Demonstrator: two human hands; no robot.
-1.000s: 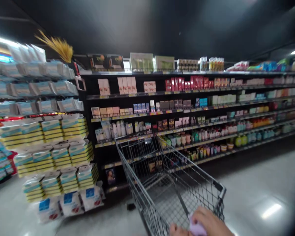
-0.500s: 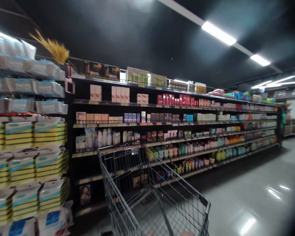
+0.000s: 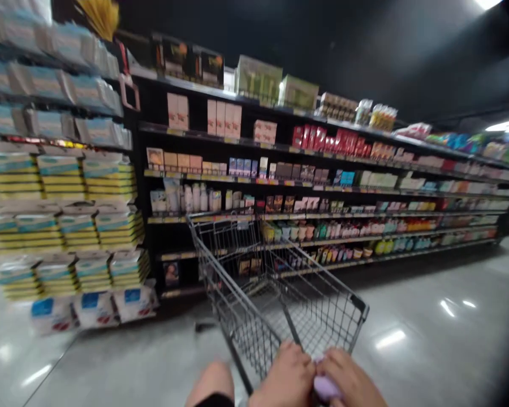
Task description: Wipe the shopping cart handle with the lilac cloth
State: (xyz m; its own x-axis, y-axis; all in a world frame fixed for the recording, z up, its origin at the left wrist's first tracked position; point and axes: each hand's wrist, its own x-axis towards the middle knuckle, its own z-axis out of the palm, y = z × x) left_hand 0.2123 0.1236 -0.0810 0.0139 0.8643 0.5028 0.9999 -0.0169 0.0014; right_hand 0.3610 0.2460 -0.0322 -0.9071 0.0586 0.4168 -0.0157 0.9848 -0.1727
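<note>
A grey wire shopping cart (image 3: 275, 294) stands in front of me, its basket holding nothing that I can see. Both my hands rest close together at its near end, on the handle. My left hand (image 3: 286, 376) is curled over the handle. My right hand (image 3: 352, 381) is closed around a small lilac object (image 3: 326, 388) pressed against the handle. What the lilac object is I cannot make out.
A long dark shelf unit (image 3: 322, 186) with boxes, bottles and jars runs from centre to far right. An end display of stacked yellow-and-blue packs (image 3: 68, 215) stands at left, with white bags (image 3: 93, 308) on the floor. Glossy grey floor (image 3: 428, 339) stretches right.
The view tipped up and then back down. My hands, out of sight half a second ago, show again on the cart's handle. The shelves look slightly nearer.
</note>
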